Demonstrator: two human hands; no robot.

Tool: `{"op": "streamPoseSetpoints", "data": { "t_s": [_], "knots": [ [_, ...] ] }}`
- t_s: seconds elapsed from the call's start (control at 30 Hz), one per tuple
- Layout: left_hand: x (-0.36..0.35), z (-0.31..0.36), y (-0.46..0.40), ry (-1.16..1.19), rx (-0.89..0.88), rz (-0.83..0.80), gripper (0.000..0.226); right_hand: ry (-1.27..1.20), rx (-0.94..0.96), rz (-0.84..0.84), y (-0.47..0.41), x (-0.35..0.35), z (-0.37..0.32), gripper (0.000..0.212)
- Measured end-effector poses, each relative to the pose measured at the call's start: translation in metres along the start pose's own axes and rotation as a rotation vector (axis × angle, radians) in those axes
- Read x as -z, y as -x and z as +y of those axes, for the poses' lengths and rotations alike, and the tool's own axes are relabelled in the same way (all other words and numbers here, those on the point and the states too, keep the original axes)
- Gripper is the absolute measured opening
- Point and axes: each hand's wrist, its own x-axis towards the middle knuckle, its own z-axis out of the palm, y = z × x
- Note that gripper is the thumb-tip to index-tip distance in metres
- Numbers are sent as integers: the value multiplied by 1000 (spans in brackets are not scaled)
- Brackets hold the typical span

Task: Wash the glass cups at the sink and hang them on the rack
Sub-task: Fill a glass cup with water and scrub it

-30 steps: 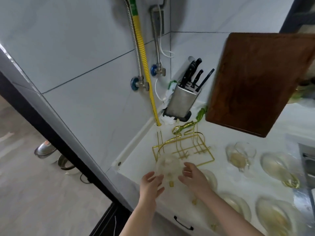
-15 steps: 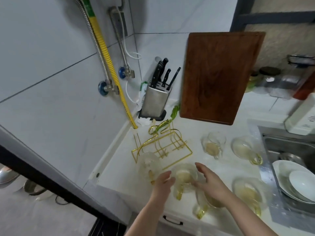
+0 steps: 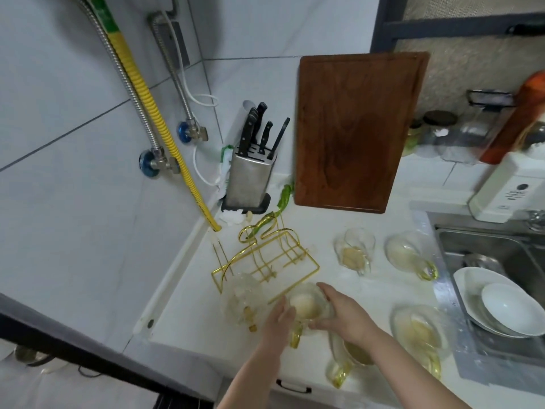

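Cup on rack (image 3: pixel 243 299): far left we see one clear cup already on a near-left prong of the gold rack (image 3: pixel 267 262), handle pointing down toward us.
Left hand (image 3: pixel 278 321): fingers curve against the left side of the held cup (image 3: pixel 306 304); we judge it steadies the cup more than it clamps it.
Held cup: just in front of the rack's near edge, mouth up, amber handle hanging below between our hands.
Right hand (image 3: pixel 343 312): wrapped over the cup's right side and rim, fingers curled round the glass.
Waiting cups: one (image 3: pixel 346 357) lies under our right wrist, another (image 3: pixel 421 335) further right, two more (image 3: pixel 355 249) (image 3: pixel 408 255) stand behind.
Sink (image 3: pixel 486 261): at the right edge, white bowls (image 3: pixel 507 308) stacked in it.
Risk: wet glass could slip from our grip; a misjudged prong could knock the light wire rack or the hung cup; our right forearm could sweep the cup beneath it off the counter edge.
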Motion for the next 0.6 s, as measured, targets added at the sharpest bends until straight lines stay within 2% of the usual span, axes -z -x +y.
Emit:
{"op": "streamPoseSetpoints", "data": {
  "t_s": [0.13, 0.3, 0.6],
  "knots": [
    [4, 14, 8, 71, -49, -14, 42, -129, 44, 70, 5, 10, -10, 87],
    [-6, 28, 22, 51, -127, -57, 44, -278, 38, 170, 31, 27, -9, 82],
    [-75, 50, 43, -52, -269, -206, 38, -468, 77, 398, 80, 71, 30, 76]
  ]
}}
